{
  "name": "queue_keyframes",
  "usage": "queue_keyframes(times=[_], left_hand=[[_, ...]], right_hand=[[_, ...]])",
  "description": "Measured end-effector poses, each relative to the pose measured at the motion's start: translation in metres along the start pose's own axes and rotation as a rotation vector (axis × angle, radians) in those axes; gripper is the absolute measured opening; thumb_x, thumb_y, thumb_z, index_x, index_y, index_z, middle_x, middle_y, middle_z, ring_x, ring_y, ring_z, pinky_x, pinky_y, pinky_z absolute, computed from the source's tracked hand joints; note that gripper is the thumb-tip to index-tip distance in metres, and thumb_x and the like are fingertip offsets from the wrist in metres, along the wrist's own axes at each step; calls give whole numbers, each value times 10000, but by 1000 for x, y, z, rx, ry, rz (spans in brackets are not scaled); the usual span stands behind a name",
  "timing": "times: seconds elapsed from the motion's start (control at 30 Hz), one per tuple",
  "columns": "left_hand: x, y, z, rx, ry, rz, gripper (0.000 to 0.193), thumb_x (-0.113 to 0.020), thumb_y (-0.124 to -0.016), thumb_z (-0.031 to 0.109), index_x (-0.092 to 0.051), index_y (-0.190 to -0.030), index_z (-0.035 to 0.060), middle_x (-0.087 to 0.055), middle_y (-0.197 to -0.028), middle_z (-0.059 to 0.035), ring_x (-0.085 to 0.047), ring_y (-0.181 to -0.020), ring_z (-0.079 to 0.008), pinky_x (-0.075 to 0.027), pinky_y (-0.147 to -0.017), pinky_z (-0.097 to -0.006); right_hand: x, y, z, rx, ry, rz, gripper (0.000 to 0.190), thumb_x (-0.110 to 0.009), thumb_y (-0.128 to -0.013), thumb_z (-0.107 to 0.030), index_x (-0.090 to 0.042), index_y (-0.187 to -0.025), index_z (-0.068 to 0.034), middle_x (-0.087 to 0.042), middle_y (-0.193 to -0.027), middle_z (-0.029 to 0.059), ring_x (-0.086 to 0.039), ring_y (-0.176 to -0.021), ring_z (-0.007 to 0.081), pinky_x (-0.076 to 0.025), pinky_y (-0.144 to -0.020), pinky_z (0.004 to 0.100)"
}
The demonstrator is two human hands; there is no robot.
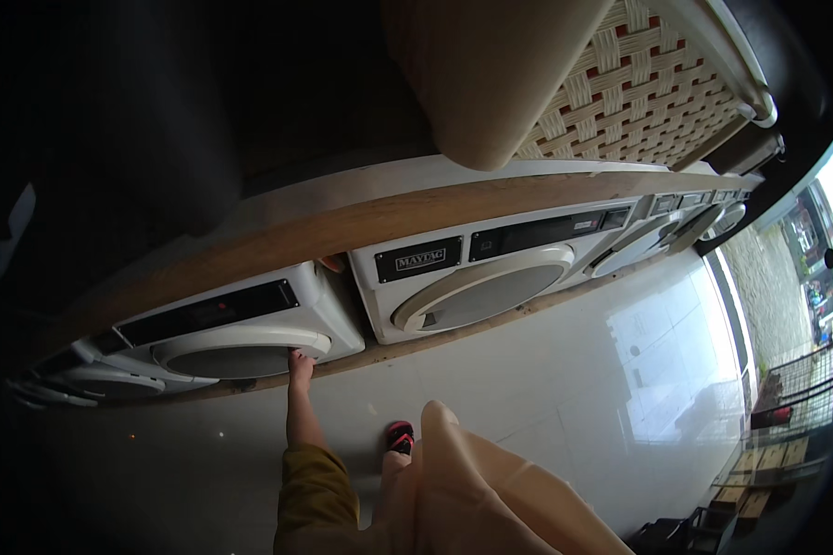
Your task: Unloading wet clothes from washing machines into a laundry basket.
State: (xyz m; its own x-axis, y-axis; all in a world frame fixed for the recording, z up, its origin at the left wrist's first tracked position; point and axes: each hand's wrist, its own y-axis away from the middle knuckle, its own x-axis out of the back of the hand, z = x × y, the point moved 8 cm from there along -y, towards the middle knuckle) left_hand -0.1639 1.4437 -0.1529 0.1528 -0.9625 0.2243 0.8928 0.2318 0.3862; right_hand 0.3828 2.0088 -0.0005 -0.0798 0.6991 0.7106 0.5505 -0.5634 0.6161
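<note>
My left hand [300,362] reaches from an olive sleeve to the right edge of the round door [236,360] of a white front-loading machine [343,322]. Its fingers curl at the door's rim, where the handle part is hidden. The door looks closed, with a dark panel bearing a small red light above it. To the right stands a white Maytag machine [369,277], its round door [493,298] also closed. My right hand is out of view. Beige fabric [472,485] hangs before my body, beside a foot in a black and red sandal [400,437].
A wooden-edged counter [361,218] runs above the row of machines. A woven beige panel or basket [632,90] with red showing through stands on it. Beside this is a smooth beige object [489,104]. Wooden boxes [743,479] and a black chair [711,531] sit at lower right.
</note>
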Motion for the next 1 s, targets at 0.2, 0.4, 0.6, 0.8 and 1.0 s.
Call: queue_keyframes(times=[0.2,0.4,0.6,0.8,1.0], left_hand=[[45,117,-61,-170,-286,272,458,-496,-777,3,-465,-1233,-16,-509,-1240,-208,-445,-1211,-325,-345,-1020,-391],[165,272,-125,46,-197,211,560,-587,-813,131,-389,-1323,11,-447,-1312,-166,-418,-1237,-282,-333,-1017,-369],[389,319,-53,-184,76,551,732,-600,-646,8,-315,-1319,-38,-498,-1208,-204,-496,-1143,-323,-385,-968,-346],[470,302,32,365,-662,660,893,-634,-661,-2,-163,-1411,113,-316,-1388,-144,-300,-1300,-355,-278,-1028,-589],[540,272,9,293,-836,578,950,-668,-649,16,-116,-1399,203,-212,-1422,-72,-169,-1350,-360,-205,-1003,-699]], right_hand=[[30,-18,47,14,98,51,344,-655,-751,-244,-668,-1001,-7,-657,-982,207,-651,-930,292,-501,-832,370],[28,-44,26,290,187,-89,279,-668,-770,-217,-676,-978,-32,-672,-928,184,-663,-855,305,-512,-781,367],[101,-13,-225,719,338,179,226,-677,-768,-129,-657,-973,-37,-663,-794,177,-655,-730,282,-510,-654,369],[158,221,-555,1536,155,766,322,-605,-825,-48,-573,-1143,-6,-538,-1248,171,-511,-1149,343,-401,-976,404],[167,401,-758,1741,236,1306,730,-652,-688,3,-406,-1348,-186,-398,-1397,109,-344,-1311,277,-309,-1062,430]])
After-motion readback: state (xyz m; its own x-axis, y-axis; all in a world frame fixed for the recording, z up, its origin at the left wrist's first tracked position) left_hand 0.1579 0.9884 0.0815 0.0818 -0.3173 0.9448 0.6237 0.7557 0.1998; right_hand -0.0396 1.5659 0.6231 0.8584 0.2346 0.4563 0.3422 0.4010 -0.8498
